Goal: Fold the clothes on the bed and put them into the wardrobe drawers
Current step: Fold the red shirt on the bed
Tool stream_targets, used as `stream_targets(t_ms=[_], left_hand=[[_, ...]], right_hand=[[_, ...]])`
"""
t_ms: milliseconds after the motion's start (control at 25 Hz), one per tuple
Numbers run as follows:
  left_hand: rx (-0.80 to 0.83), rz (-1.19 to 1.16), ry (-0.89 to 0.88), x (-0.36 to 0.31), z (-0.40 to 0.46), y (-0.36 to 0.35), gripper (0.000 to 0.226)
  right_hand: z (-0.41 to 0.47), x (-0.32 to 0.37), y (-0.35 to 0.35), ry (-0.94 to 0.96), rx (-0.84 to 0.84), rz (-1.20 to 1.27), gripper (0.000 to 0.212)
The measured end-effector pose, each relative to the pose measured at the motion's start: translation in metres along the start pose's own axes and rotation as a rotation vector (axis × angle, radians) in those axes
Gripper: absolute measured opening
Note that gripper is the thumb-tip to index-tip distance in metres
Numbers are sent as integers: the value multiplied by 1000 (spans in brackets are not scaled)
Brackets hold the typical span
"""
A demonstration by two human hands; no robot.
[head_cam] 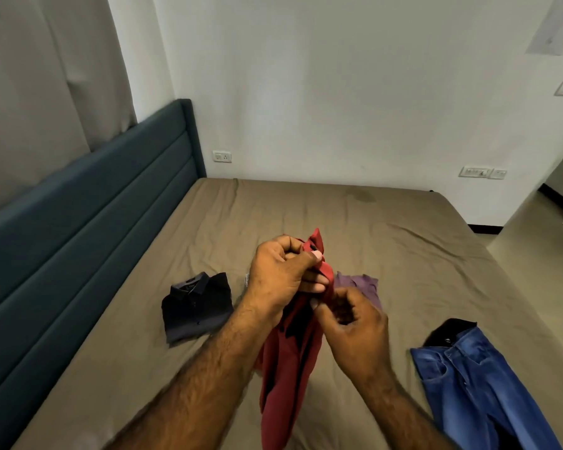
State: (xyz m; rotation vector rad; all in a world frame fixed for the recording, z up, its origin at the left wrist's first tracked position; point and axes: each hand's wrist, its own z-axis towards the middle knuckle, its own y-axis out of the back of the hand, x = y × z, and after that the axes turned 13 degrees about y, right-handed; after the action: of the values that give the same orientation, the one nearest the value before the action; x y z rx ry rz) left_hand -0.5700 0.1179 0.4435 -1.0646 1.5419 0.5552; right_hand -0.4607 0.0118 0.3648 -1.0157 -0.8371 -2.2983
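A red shirt (286, 368) hangs above the bed (387, 228), held up near its collar. My left hand (280, 274) grips the top of the shirt with curled fingers. Just below and to the right, my right hand (355, 329) pinches the shirt's front edge. A folded dark navy shirt (195, 306) lies on the bed to the left. A purple garment (361, 285) lies partly hidden behind my hands. Blue jeans (478, 384) lie at the right with a black garment (446, 331) under their waistband.
The brown sheet covers the whole bed. A dark teal headboard (88, 222) runs along the left side under a grey curtain (46, 76). A white wall with sockets stands behind the bed. Tiled floor (540, 222) and a doorway are at the right.
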Motion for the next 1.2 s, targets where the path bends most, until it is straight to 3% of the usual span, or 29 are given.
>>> stream_targets(t_ms=[160, 280, 360, 400, 480, 600, 760, 840, 920, 1000, 1080, 1120, 1200], left_hand=[[-103, 151, -206, 20, 7, 9, 5], [-42, 383, -227, 64, 4, 12, 39], [-197, 715, -195, 107, 4, 4, 58], [-341, 877, -185, 127, 4, -9, 56], [-555, 1005, -97, 147, 4, -17, 31], [-613, 898, -14, 152, 0, -33, 5], [-554, 737, -4, 148, -8, -44, 16], [-562, 860, -14, 150, -14, -49, 14], [-490, 935, -18, 155, -24, -70, 23], [-262, 629, 80, 156, -31, -76, 35], [-11, 299, 249, 153, -36, -79, 25], [40, 268, 327, 156, -37, -81, 21], [65, 478, 400, 173, -35, -87, 26]], right_hand=[[15, -9, 13, -85, 14, 209, 16], [24, -16, 37, -189, 66, 411, 16], [32, -21, 47, -192, 86, 428, 18], [34, -25, 58, -177, 97, 400, 19], [36, -36, 69, -161, 79, 298, 20], [29, -60, 106, -181, 65, 166, 20], [19, -87, 149, -111, 285, -98, 8], [15, -95, 159, 1, 376, -327, 6], [12, -103, 173, 9, 336, -382, 13], [12, -103, 172, -127, 278, -129, 17], [13, -94, 166, -300, 309, 243, 19], [9, -88, 164, -366, 341, 362, 21], [2, -76, 159, -428, 372, 485, 21]])
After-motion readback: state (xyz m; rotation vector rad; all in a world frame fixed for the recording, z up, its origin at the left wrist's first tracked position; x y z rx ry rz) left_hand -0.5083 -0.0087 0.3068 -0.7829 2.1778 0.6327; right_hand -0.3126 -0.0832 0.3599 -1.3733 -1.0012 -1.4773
